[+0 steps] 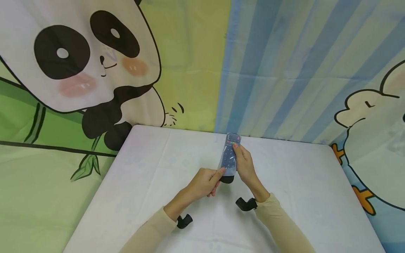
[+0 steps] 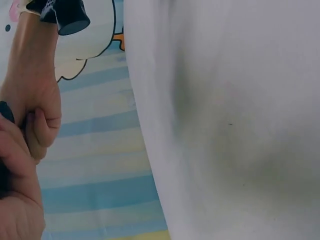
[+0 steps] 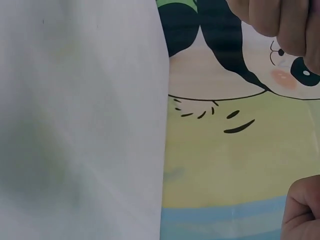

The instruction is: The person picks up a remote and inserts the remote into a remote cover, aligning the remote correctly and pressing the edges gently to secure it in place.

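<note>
A dark remote control (image 1: pixel 229 158) in a clear plastic sleeve is held up above the white table, tilted slightly to the right. Its black lower end (image 1: pixel 226 179) sticks out of the sleeve. My left hand (image 1: pixel 205 182) pinches the sleeved remote near that end, thumb on the front face. Higher up, my right hand (image 1: pixel 244 163) grips its right side, with the thumb over the front near the coloured buttons. In the left wrist view both hands crowd the left edge, and little of the remote shows. Only parts of hands appear in the right wrist view.
The white-covered table (image 1: pixel 152 154) reaches back to a printed curtain (image 1: pixel 190 63) with a panda, stripes and a white bird. Black wrist mounts (image 1: pixel 246 204) jut from both sleeves just over the tabletop.
</note>
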Motion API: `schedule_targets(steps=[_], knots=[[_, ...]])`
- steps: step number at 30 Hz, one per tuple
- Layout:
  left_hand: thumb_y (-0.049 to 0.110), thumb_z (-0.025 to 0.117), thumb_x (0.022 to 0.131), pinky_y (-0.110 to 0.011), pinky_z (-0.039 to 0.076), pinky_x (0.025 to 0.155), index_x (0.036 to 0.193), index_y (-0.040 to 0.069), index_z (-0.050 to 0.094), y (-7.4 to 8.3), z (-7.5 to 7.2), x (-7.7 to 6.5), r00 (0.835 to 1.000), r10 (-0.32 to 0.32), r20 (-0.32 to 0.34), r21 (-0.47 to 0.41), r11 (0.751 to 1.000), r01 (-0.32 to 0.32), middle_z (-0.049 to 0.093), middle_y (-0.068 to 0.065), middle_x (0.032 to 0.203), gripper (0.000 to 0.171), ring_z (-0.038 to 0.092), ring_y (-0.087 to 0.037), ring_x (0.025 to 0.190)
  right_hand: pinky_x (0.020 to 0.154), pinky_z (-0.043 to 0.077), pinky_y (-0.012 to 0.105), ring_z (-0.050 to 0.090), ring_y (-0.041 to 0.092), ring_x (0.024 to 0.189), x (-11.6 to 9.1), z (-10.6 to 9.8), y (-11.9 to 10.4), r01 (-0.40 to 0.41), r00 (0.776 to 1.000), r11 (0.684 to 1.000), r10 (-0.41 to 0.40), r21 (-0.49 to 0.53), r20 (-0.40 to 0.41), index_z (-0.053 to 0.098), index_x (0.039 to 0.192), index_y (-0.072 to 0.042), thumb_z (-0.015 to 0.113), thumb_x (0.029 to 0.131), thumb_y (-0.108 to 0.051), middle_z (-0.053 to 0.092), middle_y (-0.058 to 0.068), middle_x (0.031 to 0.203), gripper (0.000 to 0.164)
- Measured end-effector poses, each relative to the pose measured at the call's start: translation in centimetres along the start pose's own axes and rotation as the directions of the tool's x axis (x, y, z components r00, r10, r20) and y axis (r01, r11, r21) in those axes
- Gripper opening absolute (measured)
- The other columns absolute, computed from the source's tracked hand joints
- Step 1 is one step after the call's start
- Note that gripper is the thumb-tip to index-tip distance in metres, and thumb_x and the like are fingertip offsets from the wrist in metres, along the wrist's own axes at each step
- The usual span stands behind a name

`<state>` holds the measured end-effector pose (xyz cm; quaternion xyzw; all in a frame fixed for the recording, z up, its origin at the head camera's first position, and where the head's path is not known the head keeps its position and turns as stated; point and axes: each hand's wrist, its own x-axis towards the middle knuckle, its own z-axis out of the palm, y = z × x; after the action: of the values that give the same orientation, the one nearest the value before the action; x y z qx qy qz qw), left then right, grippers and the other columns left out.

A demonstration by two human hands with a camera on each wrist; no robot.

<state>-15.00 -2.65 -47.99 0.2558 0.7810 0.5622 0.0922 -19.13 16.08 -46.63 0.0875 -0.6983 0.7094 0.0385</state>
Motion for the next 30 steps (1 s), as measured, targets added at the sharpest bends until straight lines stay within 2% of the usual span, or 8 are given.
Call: schedule_targets(steps=[4, 9, 13, 17, 21, 24, 26, 30], knots=[[0.042, 0.043, 0.108, -0.028, 0.041, 0.033, 0.056, 0.01, 0.055, -0.4, 0.2, 0.0, 0.996, 0.071, -0.059, -0.009, 0.997, -0.072, 0.051, 0.008, 0.044, 0.062, 0.049, -0.01, 0.033, 0.047, 0.051, 0.027, 0.061, 0.014, 0.058, 0.0, 0.2, 0.3, -0.006, 0.999, 0.999, 0.007, 0.036, -0.043, 0.059, 0.114, 0.003, 0.043, 0.106, -0.048, 0.061, 0.008, 0.073, 0.054], [0.042, 0.043, 0.108, -0.025, 0.034, 0.033, 0.051, 0.014, 0.054, -0.9, 0.0, 0.2, 0.991, 0.111, -0.072, 0.095, 0.99, -0.104, 0.049, 0.011, 0.042, 0.065, 0.05, -0.007, 0.035, 0.055, 0.051, 0.028, 0.059, 0.015, 0.067, -0.1, 0.3, 0.1, 0.014, 0.998, 0.994, -0.021, -0.112, -0.061, 0.061, 0.116, 0.0, 0.038, 0.11, -0.036, 0.059, 0.008, 0.081, 0.044], [0.036, 0.045, 0.109, -0.029, 0.046, 0.039, 0.052, 0.012, 0.055, -1.3, 0.1, 0.3, 0.995, 0.087, -0.049, -0.014, 0.996, -0.088, 0.059, 0.004, 0.049, 0.062, 0.059, -0.012, 0.043, 0.058, 0.049, 0.028, 0.056, 0.016, 0.069, -0.6, 0.8, -1.6, 0.044, 0.997, 0.976, -0.056, -0.212, -0.05, 0.06, 0.112, 0.002, 0.036, 0.111, -0.025, 0.056, 0.008, 0.081, 0.036], [0.027, 0.049, 0.108, -0.03, 0.049, 0.05, 0.055, 0.004, 0.054, -1.3, 0.4, 0.3, 0.993, 0.075, -0.089, -0.151, 0.985, -0.088, 0.065, -0.003, 0.059, 0.058, 0.066, -0.021, 0.059, 0.056, 0.05, 0.028, 0.057, 0.015, 0.066, -0.6, 1.2, -2.6, 0.02, 0.998, 0.99, -0.027, -0.143, -0.05, 0.058, 0.111, 0.003, 0.035, 0.111, -0.025, 0.056, 0.006, 0.077, 0.036], [0.024, 0.049, 0.108, -0.029, 0.051, 0.061, 0.058, 0.001, 0.052, -0.8, 0.6, 0.4, 0.993, 0.046, -0.109, -0.237, 0.969, -0.071, 0.063, -0.003, 0.063, 0.055, 0.063, -0.021, 0.064, 0.051, 0.052, 0.029, 0.061, 0.014, 0.061, 0.2, 1.0, -0.9, 0.002, 0.996, 1.0, -0.002, 0.001, -0.085, 0.059, 0.112, 0.003, 0.04, 0.11, -0.036, 0.059, 0.008, 0.075, 0.044], [0.022, 0.049, 0.108, -0.029, 0.053, 0.07, 0.061, 0.0, 0.052, -0.5, 0.7, 0.5, 0.994, 0.027, -0.108, -0.282, 0.958, -0.057, 0.063, -0.003, 0.066, 0.052, 0.062, -0.019, 0.068, 0.051, 0.052, 0.028, 0.061, 0.014, 0.061, 0.6, 0.9, -0.1, 0.039, 0.994, 0.997, -0.032, 0.067, -0.107, 0.06, 0.112, 0.005, 0.044, 0.108, -0.04, 0.06, 0.008, 0.075, 0.048], [0.021, 0.048, 0.108, -0.028, 0.053, 0.071, 0.061, 0.0, 0.053, -0.4, 0.6, 0.5, 0.995, 0.024, -0.095, -0.277, 0.96, -0.05, 0.064, -0.004, 0.067, 0.051, 0.062, -0.019, 0.07, 0.051, 0.051, 0.028, 0.06, 0.013, 0.061, 0.6, 0.9, 0.0, 0.049, 0.994, 0.995, -0.041, 0.085, -0.099, 0.06, 0.114, 0.006, 0.044, 0.108, -0.04, 0.059, 0.008, 0.076, 0.048], [0.033, 0.045, 0.109, -0.025, 0.046, 0.061, 0.059, 0.002, 0.054, -0.2, -0.2, 0.4, 1.0, 0.027, -0.014, -0.158, 0.987, -0.029, 0.065, -0.001, 0.064, 0.06, 0.06, -0.016, 0.066, 0.051, 0.051, 0.028, 0.059, 0.014, 0.061, 0.5, 0.7, 0.1, 0.007, 0.999, 0.999, -0.005, 0.039, -0.05, 0.059, 0.115, 0.004, 0.041, 0.108, -0.042, 0.058, 0.009, 0.076, 0.05]])
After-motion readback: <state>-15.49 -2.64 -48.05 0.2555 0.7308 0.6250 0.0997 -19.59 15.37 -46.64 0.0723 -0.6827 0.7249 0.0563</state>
